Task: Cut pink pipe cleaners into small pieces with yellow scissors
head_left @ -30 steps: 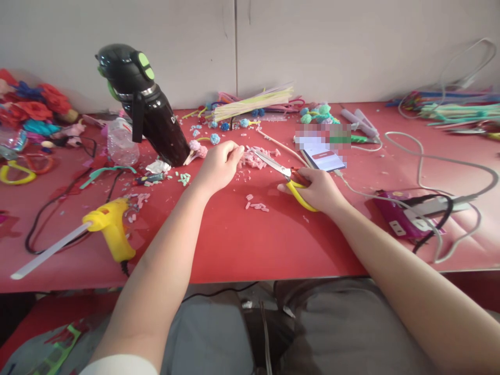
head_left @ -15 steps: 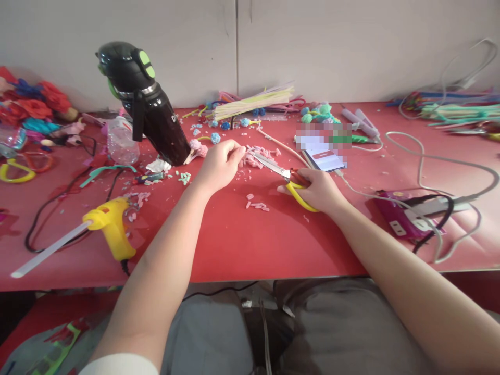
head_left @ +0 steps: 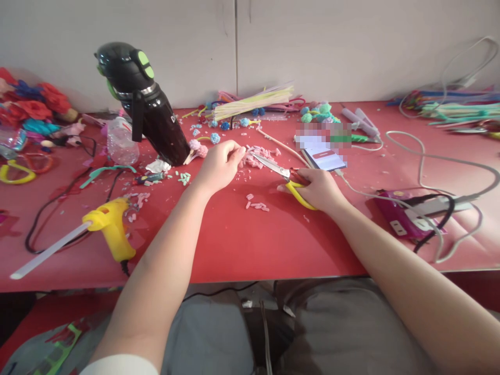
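Observation:
My right hand (head_left: pixel 318 190) grips a pair of scissors (head_left: pixel 294 188) with yellow and red handles. The blades point left, nearly closed, toward the fingertips of my left hand (head_left: pixel 222 162). That hand is pinched, thumb against fingers; whatever it holds is too small to make out. Beneath the blades lies a heap of short pink cut pieces (head_left: pixel 260 159). A smaller group of pink pieces (head_left: pixel 258 206) rests nearer to me on the red table (head_left: pixel 234 239). Just left of my left hand are pink fluffy balls (head_left: pixel 198 148).
A black flask (head_left: pixel 156 114) stands at back left, beside a clear plastic bottle (head_left: pixel 122 141). At left lies a yellow glue gun (head_left: pixel 111 224). Pale craft stems (head_left: pixel 253 104) are bundled at the back. A phone (head_left: pixel 322 153), white cable (head_left: pixel 421 156) and purple box (head_left: pixel 396 213) are on the right.

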`<action>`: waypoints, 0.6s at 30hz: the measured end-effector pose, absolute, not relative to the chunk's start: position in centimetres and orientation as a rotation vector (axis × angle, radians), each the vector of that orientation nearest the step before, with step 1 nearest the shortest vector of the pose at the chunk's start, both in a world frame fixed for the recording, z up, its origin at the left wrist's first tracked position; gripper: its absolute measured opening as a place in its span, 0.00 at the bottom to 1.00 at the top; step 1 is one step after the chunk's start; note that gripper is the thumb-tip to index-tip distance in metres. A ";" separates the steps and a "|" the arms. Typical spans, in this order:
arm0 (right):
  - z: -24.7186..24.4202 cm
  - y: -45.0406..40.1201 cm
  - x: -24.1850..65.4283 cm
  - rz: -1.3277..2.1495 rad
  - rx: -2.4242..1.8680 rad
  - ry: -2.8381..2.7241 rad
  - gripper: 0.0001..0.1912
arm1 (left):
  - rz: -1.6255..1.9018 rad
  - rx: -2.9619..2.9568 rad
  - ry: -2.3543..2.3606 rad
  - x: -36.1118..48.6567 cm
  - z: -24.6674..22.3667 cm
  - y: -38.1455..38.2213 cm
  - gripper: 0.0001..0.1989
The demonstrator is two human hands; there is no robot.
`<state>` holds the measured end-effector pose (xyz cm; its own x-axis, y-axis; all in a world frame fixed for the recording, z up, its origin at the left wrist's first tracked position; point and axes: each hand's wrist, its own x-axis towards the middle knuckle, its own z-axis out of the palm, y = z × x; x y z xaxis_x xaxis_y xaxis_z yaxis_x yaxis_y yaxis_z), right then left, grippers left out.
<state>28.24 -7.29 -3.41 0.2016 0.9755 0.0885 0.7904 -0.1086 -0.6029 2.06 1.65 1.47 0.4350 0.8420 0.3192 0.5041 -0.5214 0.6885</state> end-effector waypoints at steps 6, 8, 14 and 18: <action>-3.6 -7.5 28.4 0.484 -1.904 -1.619 0.39 | 0.907 2.198 1.151 2.0 1.5 1.7 0.17; -3.6 -7.5 28.4 0.490 -1.895 -1.627 0.39 | 0.908 2.197 1.147 2.0 1.6 1.7 0.17; -3.8 -7.3 28.5 0.486 -1.905 -1.634 0.41 | 0.907 2.162 1.158 2.3 1.9 1.3 0.17; -3.7 -7.3 28.6 0.515 -1.923 -1.634 0.41 | 0.919 2.162 1.154 2.5 1.8 1.2 0.17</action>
<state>28.58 -7.27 -3.74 0.1839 0.9808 0.0654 0.7663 -0.1014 -0.6344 2.45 1.18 1.81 0.4073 0.8551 0.3208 0.5037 -0.5033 0.7021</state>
